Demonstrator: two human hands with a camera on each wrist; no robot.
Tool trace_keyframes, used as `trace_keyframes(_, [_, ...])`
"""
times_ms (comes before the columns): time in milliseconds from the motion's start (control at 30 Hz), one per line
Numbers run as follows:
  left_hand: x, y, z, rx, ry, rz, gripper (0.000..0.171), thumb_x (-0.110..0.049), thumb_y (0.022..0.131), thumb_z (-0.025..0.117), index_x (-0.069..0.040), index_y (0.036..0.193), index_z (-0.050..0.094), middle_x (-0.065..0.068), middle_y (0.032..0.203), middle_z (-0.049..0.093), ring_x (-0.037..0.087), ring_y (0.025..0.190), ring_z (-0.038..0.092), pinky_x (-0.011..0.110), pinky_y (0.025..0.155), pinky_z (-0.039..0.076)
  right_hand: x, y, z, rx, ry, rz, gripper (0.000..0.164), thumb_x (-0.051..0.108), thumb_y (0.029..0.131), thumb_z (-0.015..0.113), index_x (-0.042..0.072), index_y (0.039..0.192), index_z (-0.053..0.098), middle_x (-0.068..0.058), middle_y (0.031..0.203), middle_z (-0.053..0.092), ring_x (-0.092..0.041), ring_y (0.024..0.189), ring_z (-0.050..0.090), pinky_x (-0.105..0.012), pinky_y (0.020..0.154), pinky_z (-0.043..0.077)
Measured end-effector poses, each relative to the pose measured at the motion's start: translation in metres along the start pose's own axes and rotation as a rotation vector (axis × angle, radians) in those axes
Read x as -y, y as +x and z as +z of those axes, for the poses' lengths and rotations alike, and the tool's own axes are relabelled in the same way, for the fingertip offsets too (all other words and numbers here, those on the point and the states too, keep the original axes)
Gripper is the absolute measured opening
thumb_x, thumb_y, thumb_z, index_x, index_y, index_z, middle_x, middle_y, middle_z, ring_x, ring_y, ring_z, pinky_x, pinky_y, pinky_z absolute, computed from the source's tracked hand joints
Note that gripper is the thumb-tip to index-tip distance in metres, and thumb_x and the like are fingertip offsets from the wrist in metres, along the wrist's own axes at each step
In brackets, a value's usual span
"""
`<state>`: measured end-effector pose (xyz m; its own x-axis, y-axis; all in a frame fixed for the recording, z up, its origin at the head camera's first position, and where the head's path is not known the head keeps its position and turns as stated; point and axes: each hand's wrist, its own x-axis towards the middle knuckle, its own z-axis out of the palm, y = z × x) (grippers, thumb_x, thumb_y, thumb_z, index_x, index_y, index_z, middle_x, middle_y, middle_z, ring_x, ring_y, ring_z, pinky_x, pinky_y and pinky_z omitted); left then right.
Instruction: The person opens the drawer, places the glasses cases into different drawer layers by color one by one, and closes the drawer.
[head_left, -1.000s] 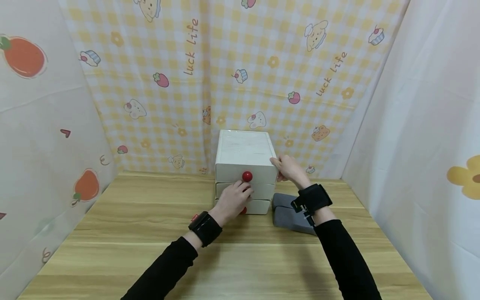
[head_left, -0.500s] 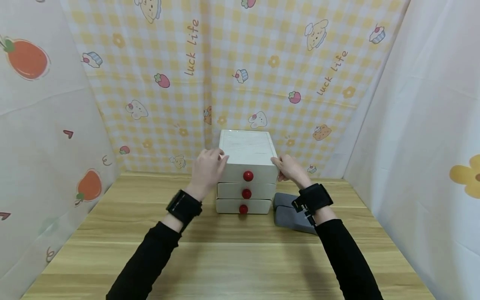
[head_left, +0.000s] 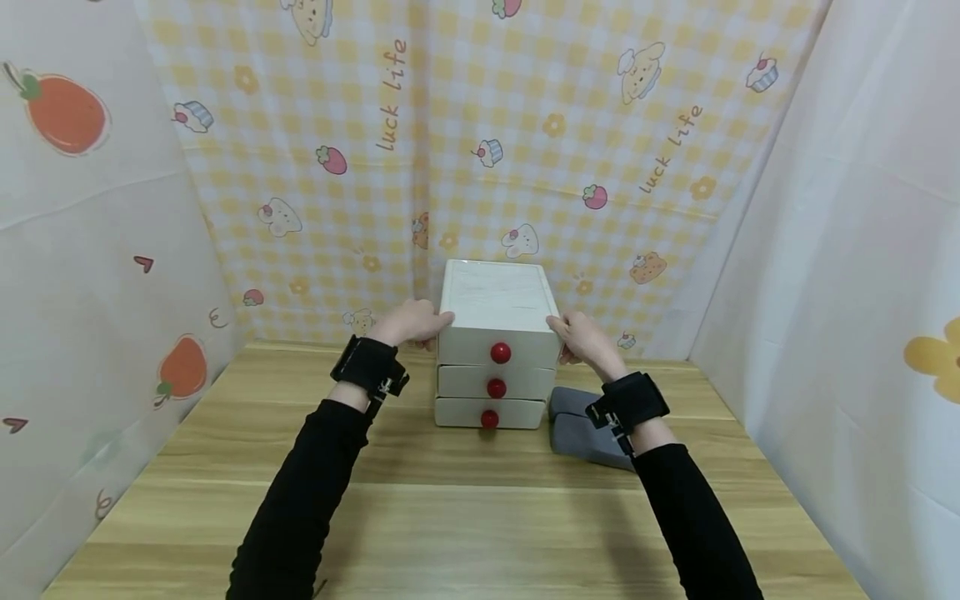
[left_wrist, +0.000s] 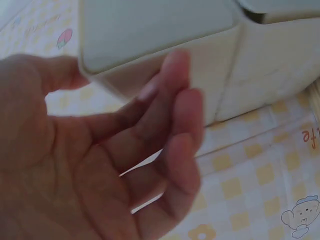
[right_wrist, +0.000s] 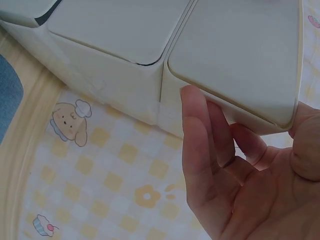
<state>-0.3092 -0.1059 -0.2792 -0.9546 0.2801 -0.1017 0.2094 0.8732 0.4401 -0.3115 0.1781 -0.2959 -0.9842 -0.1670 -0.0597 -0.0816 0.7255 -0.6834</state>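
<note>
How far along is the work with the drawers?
Seemingly done: the three drawers stand stacked, looking closed or nearly so. In hand: the left hand and right hand grip the top box at its sides. Probably remaining: adjusting or lifting that box, then releasing it, since both hands are on it.

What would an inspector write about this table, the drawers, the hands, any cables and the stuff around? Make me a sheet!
Surface: table with a light wood grain.
Job's things: white drawer unit, three levels, red knobs down the front.
Clutter: grey item right of the unit, partly hidden by the right wristband.
Hands: left hand and right hand hold the unit's top level from opposite sides, fingers along its side walls.
Cables: nothing seen for certain.
Surroundings: yellow-checked cloth behind; white cloth on both sides.
</note>
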Motion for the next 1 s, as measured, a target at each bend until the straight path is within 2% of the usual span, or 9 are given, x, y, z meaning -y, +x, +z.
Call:
trace_keyframes(100, [-0.001, 0.002, -0.003, 0.084, -0.054, -0.004, 0.057, -0.044, 0.099, 0.033, -0.003, 0.077, 0.066, 0.005, 0.065, 0.067, 0.011, 0.052, 0.054, 0.023, 0.058, 0.045, -0.002, -0.002, 0.002, -0.018, 0.008, 0.006, 0.038, 0.035, 0.102, 0.036, 0.002, 0.099, 0.054, -0.008, 0.063, 0.055, -0.016, 0.053, 0.056, -0.028, 0.057, 0.049])
trace_keyframes(200, [-0.001, 0.004, -0.002, 0.125, -0.102, -0.011, 0.056, -0.045, 0.099, 0.033, -0.004, 0.076, 0.063, 0.007, 0.067, 0.069, 0.011, 0.055, 0.059, 0.024, 0.058, 0.048, -0.005, -0.003, 0.004, -0.057, -0.006, 0.008, 0.039, 0.036, 0.102, 0.036, 0.002, 0.099, 0.054, -0.01, 0.069, 0.056, -0.018, 0.057, 0.057, -0.03, 0.06, 0.05])
trace_keyframes(333, [-0.002, 0.006, 0.001, 0.113, -0.098, -0.017, 0.058, -0.042, 0.099, 0.029, -0.004, 0.075, 0.065, 0.005, 0.064, 0.067, 0.013, 0.057, 0.06, 0.026, 0.063, 0.049, -0.01, -0.005, 0.011, -0.159, -0.062, -0.026, 0.043, 0.039, 0.102, 0.033, 0.003, 0.099, 0.055, -0.016, 0.078, 0.059, -0.025, 0.063, 0.062, -0.029, 0.059, 0.047])
trace_keyframes(500, [-0.005, 0.004, 0.004, 0.079, -0.088, -0.053, 0.059, -0.037, 0.098, 0.025, -0.003, 0.074, 0.067, 0.004, 0.061, 0.065, 0.016, 0.058, 0.059, 0.03, 0.064, 0.048, -0.023, -0.007, 0.03, -0.321, -0.045, -0.097, 0.054, 0.044, 0.103, 0.025, 0.001, 0.112, 0.056, -0.015, 0.081, 0.059, -0.023, 0.062, 0.058, -0.027, 0.056, 0.042])
trace_keyframes(600, [-0.005, 0.003, 0.006, 0.088, -0.079, -0.073, 0.059, -0.036, 0.099, 0.023, -0.002, 0.08, 0.068, 0.006, 0.063, 0.066, 0.02, 0.062, 0.063, 0.029, 0.063, 0.048, -0.029, -0.015, 0.048, -0.386, -0.01, -0.086, 0.052, 0.045, 0.103, 0.027, 0.001, 0.109, 0.055, -0.012, 0.08, 0.056, -0.019, 0.062, 0.052, -0.026, 0.055, 0.039])
trace_keyframes(667, [-0.005, 0.002, 0.006, 0.098, -0.071, -0.08, 0.058, -0.035, 0.099, 0.021, -0.001, 0.087, 0.067, 0.007, 0.065, 0.067, 0.021, 0.065, 0.065, 0.029, 0.064, 0.05, -0.031, -0.025, 0.061, -0.403, -0.03, -0.059, 0.046, 0.044, 0.101, 0.034, 0.003, 0.099, 0.053, -0.01, 0.077, 0.053, -0.019, 0.061, 0.05, -0.027, 0.054, 0.037])
trace_keyframes(800, [-0.007, 0.0, 0.006, 0.1, -0.077, -0.09, 0.055, -0.033, 0.099, 0.02, -0.001, 0.094, 0.063, 0.011, 0.07, 0.068, 0.021, 0.062, 0.066, 0.033, 0.072, 0.053, -0.036, -0.045, 0.094, -0.36, -0.187, -0.049, 0.036, 0.041, 0.098, 0.047, 0.009, 0.081, 0.05, -0.003, 0.065, 0.048, -0.015, 0.053, 0.044, -0.026, 0.048, 0.031])
trace_keyframes(933, [-0.01, 0.0, 0.006, 0.09, -0.095, -0.088, 0.051, -0.033, 0.099, 0.019, -0.003, 0.084, 0.059, 0.013, 0.073, 0.067, 0.023, 0.064, 0.067, 0.035, 0.079, 0.052, -0.04, -0.053, 0.129, -0.344, -0.344, -0.156, 0.034, 0.033, 0.094, 0.057, 0.01, 0.07, 0.047, 0.002, 0.055, 0.037, -0.011, 0.044, 0.035, -0.023, 0.041, 0.022])
trace_keyframes(1000, [-0.012, 0.001, 0.007, 0.086, -0.096, -0.081, 0.051, -0.033, 0.099, 0.019, -0.004, 0.082, 0.057, 0.014, 0.074, 0.067, 0.025, 0.066, 0.068, 0.035, 0.082, 0.05, -0.041, -0.053, 0.144, -0.354, -0.402, -0.199, 0.038, 0.034, 0.092, 0.061, 0.011, 0.067, 0.045, 0.004, 0.053, 0.031, -0.01, 0.042, 0.032, -0.022, 0.039, 0.018])
